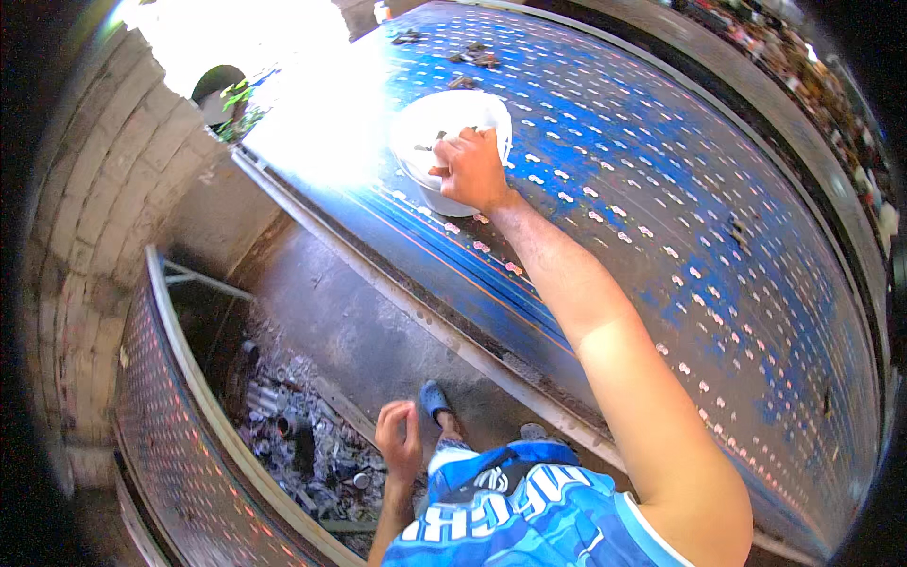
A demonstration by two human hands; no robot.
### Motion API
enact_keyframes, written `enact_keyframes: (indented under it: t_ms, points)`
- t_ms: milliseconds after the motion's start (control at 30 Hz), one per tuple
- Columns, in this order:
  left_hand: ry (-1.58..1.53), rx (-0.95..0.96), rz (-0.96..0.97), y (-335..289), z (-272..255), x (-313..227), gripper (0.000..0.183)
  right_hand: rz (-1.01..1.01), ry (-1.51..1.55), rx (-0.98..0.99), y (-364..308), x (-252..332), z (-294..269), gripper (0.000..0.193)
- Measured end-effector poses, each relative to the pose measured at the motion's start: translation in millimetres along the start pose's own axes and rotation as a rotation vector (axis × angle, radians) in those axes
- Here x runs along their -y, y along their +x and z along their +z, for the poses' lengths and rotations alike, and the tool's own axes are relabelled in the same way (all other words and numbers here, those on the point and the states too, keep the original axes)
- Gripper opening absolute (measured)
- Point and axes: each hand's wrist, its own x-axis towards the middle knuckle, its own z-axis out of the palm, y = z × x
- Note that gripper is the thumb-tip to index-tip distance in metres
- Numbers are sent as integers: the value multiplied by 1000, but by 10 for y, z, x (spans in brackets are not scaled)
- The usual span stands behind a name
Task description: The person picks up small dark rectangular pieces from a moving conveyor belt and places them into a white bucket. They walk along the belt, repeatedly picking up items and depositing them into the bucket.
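Observation:
A white bucket (pixel 496 118) stands on a large blue-and-dark tabletop (pixel 605 142) marked by rows of small pale pinkish-white shapes. My right hand (pixel 470 168) is at the bucket's mouth, its fingers curled together. Something small and dark shows by the fingertips, but what they hold is not clear. Strong glare washes out part of the bucket's inside. Low by my body, away from the tabletop, hangs my left hand (pixel 399 439). Its fingers are curled in and nothing shows in them.
Small dark clumps (pixel 475 55) lie beyond the bucket. A metal rail (pixel 378 283) edges the table on my side. At the lower left, a second slanted panel (pixel 179 406) borders a floor littered with scraps (pixel 293 406). A block wall (pixel 104 180) rises at the left.

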Motion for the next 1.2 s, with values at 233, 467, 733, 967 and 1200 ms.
enact_keyframes:
  t_ms: [233, 467, 733, 967, 1200]
  points:
    - [-189, 337, 475, 2042, -137, 97, 5, 124, -27, -39, -122, 342, 56, 17]
    - [-289, 224, 892, 3503, 285, -466, 4, 155, -67, -41, -20, 495, 98, 12]
    - [18, 251, 692, 4768, 1152, -817, 27, -25, -35, 82, -575, 418, -508, 62]
    - [95, 369, 579, 4925, 1489, -687, 33, 658, -280, 99, -2556, -1624, -2106, 52]
    - [87, 317, 454, 4923, 1422, -507, 30, 1315, -695, 225, -3252, -3726, -3213, 91]
